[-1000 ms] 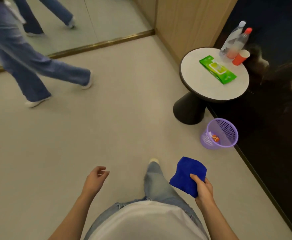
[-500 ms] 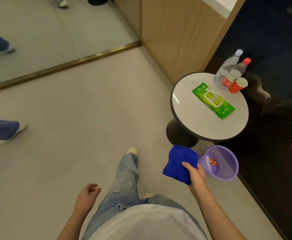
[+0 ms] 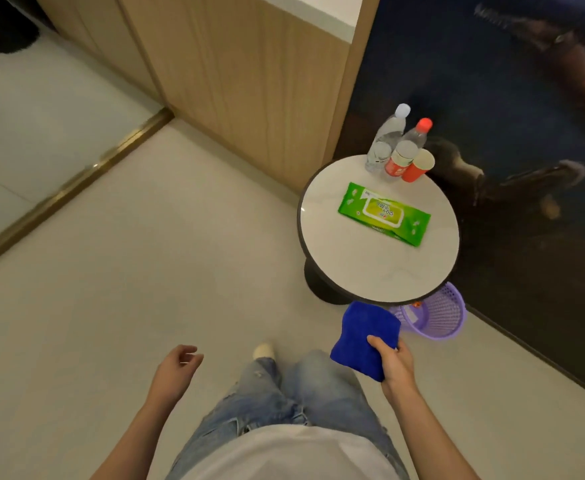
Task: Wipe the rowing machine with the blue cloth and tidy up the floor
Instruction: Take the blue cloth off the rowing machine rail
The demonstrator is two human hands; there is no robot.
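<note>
My right hand grips a folded blue cloth at waist height, just in front of the near edge of a round white side table. My left hand hangs at my side with loosely curled fingers and holds nothing. No rowing machine is in view. A small purple mesh basket stands on the floor beside the table, partly hidden by the tabletop, with a bit of litter inside.
On the table lie a green pack of wet wipes, two plastic bottles and a red paper cup. A wooden cabinet stands behind, a dark wall on the right, a mirror with a brass floor strip on the left.
I have walked closer to the round table, which now sits just ahead of the cloth. The other person's legs have left the view. My right hand keeps hold of the cloth.
</note>
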